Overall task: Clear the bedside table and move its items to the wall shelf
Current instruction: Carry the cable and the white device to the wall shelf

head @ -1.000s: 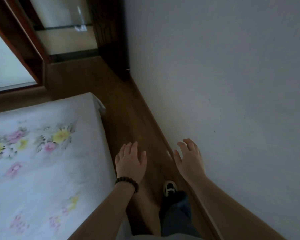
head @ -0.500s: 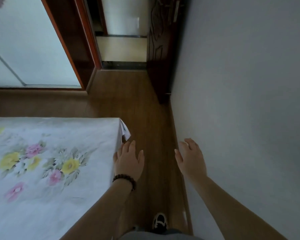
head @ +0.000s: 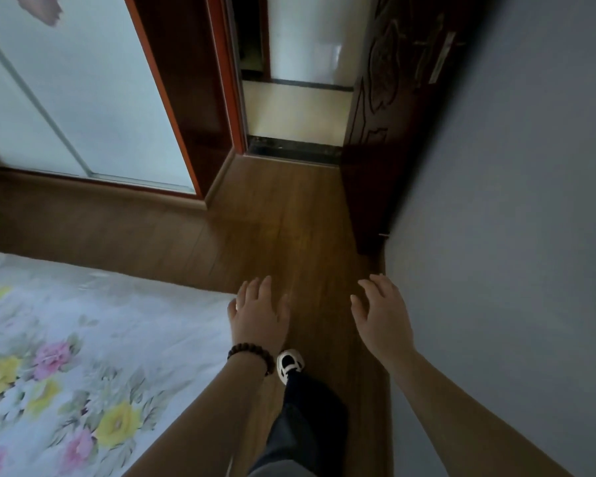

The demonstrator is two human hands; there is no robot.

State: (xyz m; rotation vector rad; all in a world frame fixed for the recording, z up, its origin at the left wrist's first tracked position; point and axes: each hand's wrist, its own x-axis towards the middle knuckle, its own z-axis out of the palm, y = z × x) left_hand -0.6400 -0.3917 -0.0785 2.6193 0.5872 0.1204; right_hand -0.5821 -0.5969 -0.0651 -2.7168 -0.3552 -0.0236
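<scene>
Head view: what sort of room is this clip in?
Most likely a bedroom at home. A bed with a flowered sheet fills the lower left, a sliding wardrobe door faces it, and a wood floor leads to an open doorway. Both hands are empty.

- The left hand (head: 258,316) reaches forward, palm down, its fingers loosely spread and slightly curled; it carries nothing.
- A dark beaded bracelet (head: 246,354) circles the left wrist.
- The left forearm (head: 200,414) is bare and runs from the lower middle of the view up to the hand.
- The right hand (head: 382,318) is held out at about the same height, palm down and turned a little inward, its fingers apart and empty.
- The right forearm (head: 468,411) is bare and comes in from the lower right.
- The two hands are apart.
- Below them shows one leg in dark trousers (head: 307,418), with a white and black shoe (head: 289,364).
</scene>
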